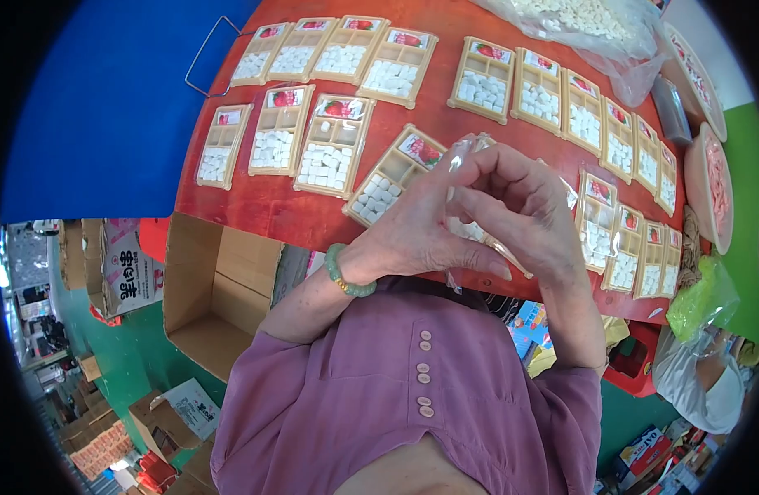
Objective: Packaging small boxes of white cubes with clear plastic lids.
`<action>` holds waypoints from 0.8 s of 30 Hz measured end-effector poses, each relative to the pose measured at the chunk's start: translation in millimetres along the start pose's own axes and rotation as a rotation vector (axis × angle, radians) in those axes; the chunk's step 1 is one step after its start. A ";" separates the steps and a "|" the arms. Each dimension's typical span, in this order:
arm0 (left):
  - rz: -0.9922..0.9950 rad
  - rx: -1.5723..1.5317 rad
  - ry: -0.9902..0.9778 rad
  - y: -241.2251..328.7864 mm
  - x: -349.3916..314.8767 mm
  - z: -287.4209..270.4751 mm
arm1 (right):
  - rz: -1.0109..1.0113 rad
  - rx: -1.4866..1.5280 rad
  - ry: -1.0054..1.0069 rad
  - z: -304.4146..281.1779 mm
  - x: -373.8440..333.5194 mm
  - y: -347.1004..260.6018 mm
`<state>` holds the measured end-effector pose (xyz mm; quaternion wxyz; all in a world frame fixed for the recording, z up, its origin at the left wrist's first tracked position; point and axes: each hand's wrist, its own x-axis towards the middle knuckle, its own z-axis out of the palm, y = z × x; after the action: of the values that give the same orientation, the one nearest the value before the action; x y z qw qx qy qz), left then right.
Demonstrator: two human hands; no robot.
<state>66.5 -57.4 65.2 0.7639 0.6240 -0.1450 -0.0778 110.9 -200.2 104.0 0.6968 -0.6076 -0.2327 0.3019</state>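
My left hand [408, 227], with a green bead bracelet on the wrist, and my right hand [528, 202] meet over the near edge of the red table [264, 202]. Both pinch a clear plastic wrapper [464, 153]. The wrapper seems to hold a beige tray of white cubes [478, 233], mostly hidden behind my fingers. Right next to my left hand lies a beige divided tray [392, 175] with white cubes and a red fruit picture. Many more such trays, among them one at the back [482, 78], lie in rows across the table.
A large clear bag of white pieces [585, 21] sits at the far right. Round dishes with pink pieces [713, 186] line the right edge. An open cardboard box [218, 289] stands below the table's left. A green bag [705, 297] and another person [709, 379] are at the lower right.
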 end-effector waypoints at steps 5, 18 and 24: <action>-0.175 -0.025 0.023 13.2 -3.1 -4.3 | -0.071 0.026 0.019 7.7 -1.5 7.4; 0.040 -0.249 0.043 -4.2 -15.2 -16.9 | -0.184 -0.032 0.024 6.8 -2.7 12.7; -0.112 -0.669 0.104 -12.4 -18.0 -14.1 | -0.115 -0.025 -0.010 -0.7 -5.7 2.4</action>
<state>54.7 -41.4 48.3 0.9271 0.3492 -0.0380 -0.1310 107.0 -204.5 101.8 0.7042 -0.6003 -0.2745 0.2616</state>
